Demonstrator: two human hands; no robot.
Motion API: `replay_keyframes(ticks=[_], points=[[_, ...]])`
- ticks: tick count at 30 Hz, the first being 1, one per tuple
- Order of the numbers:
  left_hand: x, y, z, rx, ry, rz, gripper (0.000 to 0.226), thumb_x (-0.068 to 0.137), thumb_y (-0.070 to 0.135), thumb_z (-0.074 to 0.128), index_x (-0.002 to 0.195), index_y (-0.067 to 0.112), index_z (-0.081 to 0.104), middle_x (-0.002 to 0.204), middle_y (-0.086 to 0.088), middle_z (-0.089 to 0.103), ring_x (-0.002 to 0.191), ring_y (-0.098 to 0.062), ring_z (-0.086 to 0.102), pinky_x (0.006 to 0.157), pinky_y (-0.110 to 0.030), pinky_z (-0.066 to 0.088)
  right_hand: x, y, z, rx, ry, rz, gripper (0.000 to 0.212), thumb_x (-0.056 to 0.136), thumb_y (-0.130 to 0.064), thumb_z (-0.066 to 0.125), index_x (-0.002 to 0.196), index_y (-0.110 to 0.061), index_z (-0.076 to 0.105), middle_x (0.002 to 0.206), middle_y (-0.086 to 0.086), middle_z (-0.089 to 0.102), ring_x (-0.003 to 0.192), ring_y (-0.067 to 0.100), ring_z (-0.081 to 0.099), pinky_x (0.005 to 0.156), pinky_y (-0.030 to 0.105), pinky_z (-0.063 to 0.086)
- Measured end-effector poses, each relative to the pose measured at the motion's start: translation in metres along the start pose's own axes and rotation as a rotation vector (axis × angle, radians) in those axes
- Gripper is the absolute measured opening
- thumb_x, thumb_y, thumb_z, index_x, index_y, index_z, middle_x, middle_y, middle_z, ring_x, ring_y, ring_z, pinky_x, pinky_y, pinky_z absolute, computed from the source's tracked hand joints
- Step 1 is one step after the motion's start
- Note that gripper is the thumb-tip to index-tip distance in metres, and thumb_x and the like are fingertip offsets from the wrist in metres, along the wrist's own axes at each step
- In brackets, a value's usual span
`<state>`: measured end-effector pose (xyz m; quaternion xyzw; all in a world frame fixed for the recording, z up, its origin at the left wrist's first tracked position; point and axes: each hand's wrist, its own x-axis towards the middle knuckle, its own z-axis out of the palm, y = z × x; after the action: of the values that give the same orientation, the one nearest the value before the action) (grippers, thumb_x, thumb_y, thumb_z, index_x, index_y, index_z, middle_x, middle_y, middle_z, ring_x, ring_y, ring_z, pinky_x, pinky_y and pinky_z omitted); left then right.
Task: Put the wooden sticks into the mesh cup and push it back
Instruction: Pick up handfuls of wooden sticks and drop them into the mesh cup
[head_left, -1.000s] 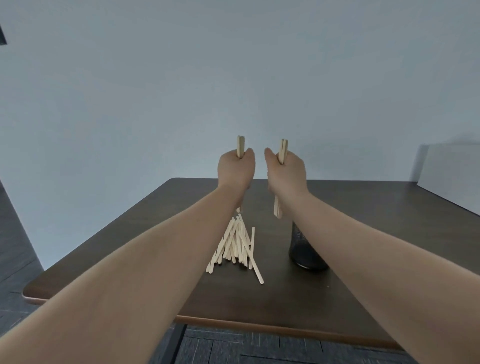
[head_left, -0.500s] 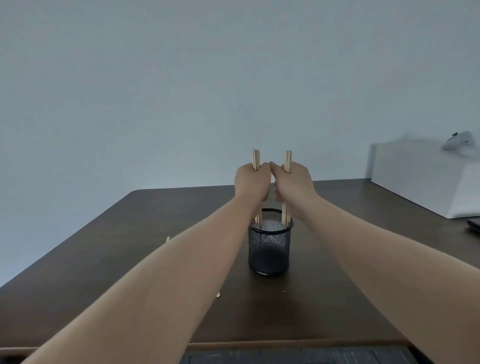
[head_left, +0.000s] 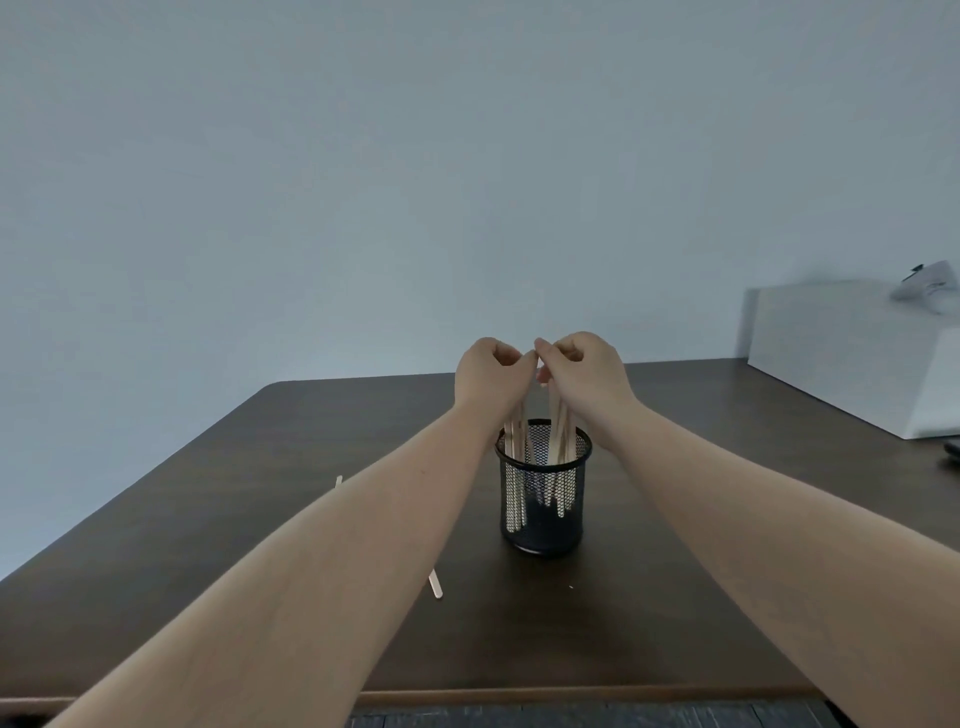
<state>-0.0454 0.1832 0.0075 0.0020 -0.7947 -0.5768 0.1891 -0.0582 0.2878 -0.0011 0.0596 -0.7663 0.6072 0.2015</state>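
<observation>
Head view: black mesh cup (head_left: 543, 499) upright on dark table (head_left: 260, 519), directly below both hands. Inside cup: two groups of wooden sticks (head_left: 560, 441), standing approx. vertical, lower ends visible through mesh near cup bottom, upper ends projecting above rim up to the fingers.

L hand (head_left: 488, 375) above left side of cup rim; fingers curled loosely inward, thumb and forefinger tips close together. Left stick group rises to underside of this hand; cannot tell whether fingers grip it.

R hand (head_left: 584, 374) above right side of rim, fingers curled likewise, fingertips nearly touching those of L hand. Right stick group reaches up under these fingers; contact not resolvable.

Loose sticks on table: one end (head_left: 436, 584) showing just beside L forearm, another tip (head_left: 338, 480) further left, both well below and left of the fingers.

White box (head_left: 852, 353) far right of R hand, at table edge.
</observation>
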Motion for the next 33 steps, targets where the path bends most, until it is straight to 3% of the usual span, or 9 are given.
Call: replay_keyframes(ticks=[4, 10, 15, 19, 23, 25, 27, 29, 33], points=[[0.000, 0.006, -0.020, -0.006, 0.029, 0.025, 0.042, 0.089, 0.036, 0.062, 0.123, 0.011, 0.056, 0.112, 0.003, 0.059, 0.098, -0.012, 0.053, 0.084, -0.026, 0.043, 0.001, -0.009, -0.003, -0.087, 0.038, -0.038, 0.036, 0.092, -0.039, 0.054, 0.110, -0.009, 0.062, 0.101, -0.001, 0.063, 0.095, 0.015, 0.059, 0.081, 0.026, 0.043], [0.007, 0.008, -0.088, 0.082, 0.214, -0.022, 0.062, 0.091, 0.045, 0.054, 0.142, 0.011, 0.041, 0.144, -0.002, 0.048, 0.131, -0.021, 0.047, 0.106, -0.033, 0.038, -0.004, -0.042, 0.001, -0.200, 0.068, -0.223, 0.037, 0.093, -0.040, 0.052, 0.118, -0.013, 0.057, 0.115, -0.002, 0.061, 0.106, 0.011, 0.056, 0.087, 0.024, 0.042], [-0.010, -0.017, -0.140, 0.374, 0.082, -0.278, 0.075, 0.088, 0.043, 0.061, 0.143, 0.000, 0.035, 0.145, -0.011, 0.045, 0.131, -0.029, 0.046, 0.096, -0.032, 0.040, -0.028, -0.064, 0.036, -0.376, -0.010, -0.421, 0.034, 0.092, -0.040, 0.054, 0.114, -0.015, 0.057, 0.106, 0.000, 0.062, 0.094, 0.015, 0.058, 0.079, 0.028, 0.046], [-0.033, -0.039, -0.157, 0.563, -0.071, -0.412, 0.072, 0.090, 0.039, 0.061, 0.142, -0.005, 0.037, 0.146, -0.016, 0.044, 0.135, -0.032, 0.043, 0.104, -0.037, 0.039, -0.057, -0.069, 0.075, -0.590, -0.277, -0.309, 0.035, 0.093, -0.040, 0.051, 0.113, -0.011, 0.054, 0.096, 0.000, 0.055, 0.091, 0.020, 0.056, 0.077, 0.030, 0.045], [-0.042, -0.056, -0.161, 0.638, -0.122, -0.448, 0.065, 0.090, 0.037, 0.062, 0.137, -0.004, 0.043, 0.143, -0.015, 0.048, 0.133, -0.029, 0.046, 0.103, -0.034, 0.040, -0.075, -0.060, 0.104, -0.841, -0.521, -0.140, 0.035, 0.092, -0.034, 0.053, 0.069, -0.009, 0.048, 0.064, 0.001, 0.048, 0.061, 0.019, 0.049, 0.053, 0.027, 0.038], [-0.043, -0.062, -0.163, 0.655, -0.123, -0.454, 0.065, 0.088, 0.039, 0.064, 0.134, -0.004, 0.047, 0.139, -0.014, 0.052, 0.129, -0.029, 0.049, 0.099, -0.033, 0.042, -0.078, -0.056, 0.111, -0.963, -0.629, -0.056, 0.039, 0.092, -0.032, 0.051, 0.061, -0.012, 0.042, 0.059, 0.002, 0.048, 0.062, 0.022, 0.055, 0.051, 0.027, 0.038], [-0.041, -0.068, -0.166, 0.688, -0.116, -0.455, 0.066, 0.086, 0.043, 0.064, 0.131, -0.003, 0.050, 0.134, -0.013, 0.055, 0.125, -0.028, 0.053, 0.095, -0.031, 0.044, -0.083, -0.055, 0.113, -1.032, -0.745, 0.069, 0.030, 0.095, -0.032, 0.048, 0.086, -0.005, 0.057, 0.085, 0.009, 0.063, 0.074, 0.024, 0.064, 0.065, 0.029, 0.051], [-0.039, -0.076, -0.167, 0.716, -0.121, -0.456, 0.064, 0.085, 0.044, 0.066, 0.128, -0.002, 0.053, 0.129, -0.012, 0.059, 0.119, -0.026, 0.057, 0.089, -0.029, 0.045, -0.086, -0.050, 0.115, -0.993, -0.812, 0.237, 0.049, 0.097, -0.035, 0.049, 0.134, -0.002, 0.046, 0.131, 0.016, 0.055, 0.091, 0.026, 0.066, 0.087, 0.031, 0.055], [-0.039, -0.087, -0.165, 0.727, -0.165, -0.466, 0.063, 0.084, 0.045, 0.067, 0.126, 0.000, 0.055, 0.125, -0.010, 0.061, 0.117, -0.025, 0.059, 0.087, -0.028, 0.046, -0.086, -0.038, 0.121, -0.911, -0.868, 0.419, 0.065, 0.096, -0.039, 0.050, 0.150, -0.012, 0.026, 0.149, 0.015, 0.038, 0.125, 0.027, 0.052, 0.101, 0.034, 0.051]])
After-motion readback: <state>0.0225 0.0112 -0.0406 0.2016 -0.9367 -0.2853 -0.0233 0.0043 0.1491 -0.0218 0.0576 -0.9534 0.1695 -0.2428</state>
